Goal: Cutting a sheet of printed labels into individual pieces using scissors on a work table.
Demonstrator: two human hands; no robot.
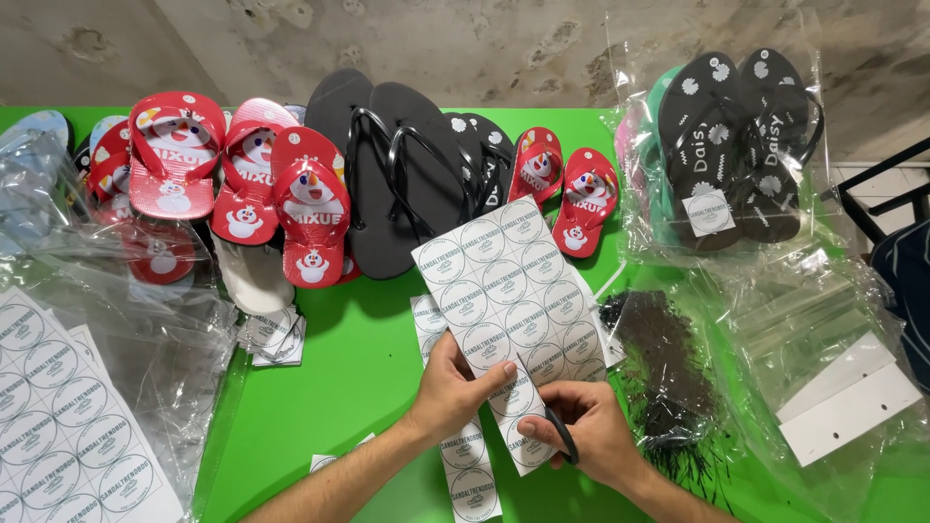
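Cutting label sheet (509, 286), barely started.
Left hand (453, 385) grips the sheet; right hand (581, 426) clamped on scissors (560, 434); most rows uncut.

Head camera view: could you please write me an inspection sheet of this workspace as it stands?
Surface: green table, largely covered.
Job's things: sticker sheet of round labels, partly cut; cut strips lie below it; black-handled scissors.
Clutter: red cartoon flip-flops, black flip-flops, a bagged black pair, clear plastic bags, another label sheet, a pile of black fasteners, white card headers.
Hands: left hand holds the sheet; right hand holds the scissors.
Cables: nothing seen.
Surroundings: stained concrete wall; dark chair frame at right.
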